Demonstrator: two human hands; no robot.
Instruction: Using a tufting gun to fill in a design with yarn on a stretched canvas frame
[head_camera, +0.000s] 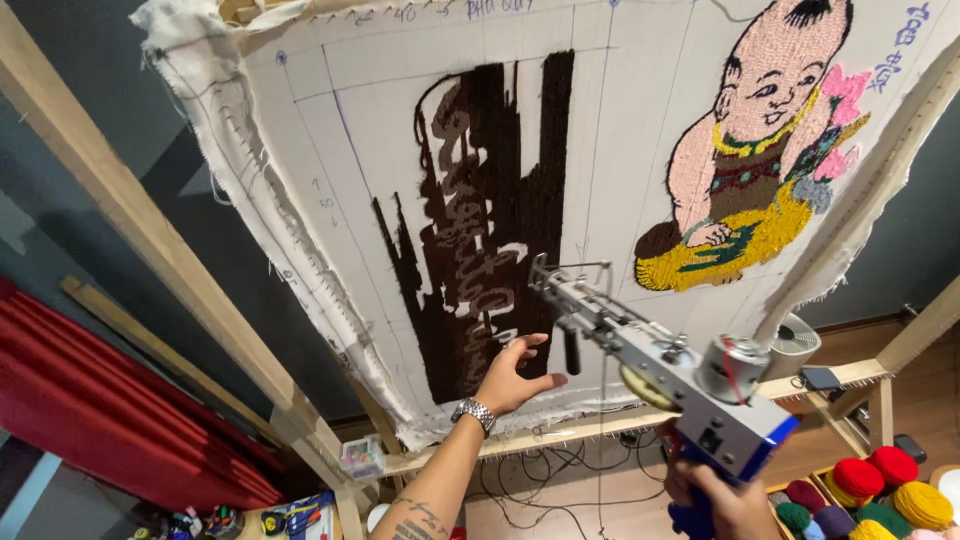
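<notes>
The white cloth (620, 150) is stretched taut on a tilted wooden frame (150, 240), so its face meets the tool head-on. The right hand (725, 505) is closed around the blue grip of a tufting gun (660, 365), whose needle end points up at the cloth just right of the dark brown tufted patch (480, 220). The left hand (515, 372), fingers spread open, reaches for the gun's black front handle and holds nothing. Yarn balls (880, 490) lie right of the right hand.

— What's the tool?
— A grey and blue tufting gun (672, 372), tilted, with its needle tip against the cloth.
— And the cloth (380, 140)?
— White, stretched on a wooden frame, with a dark brown tufted patch (490, 200) the gun points at.
</notes>
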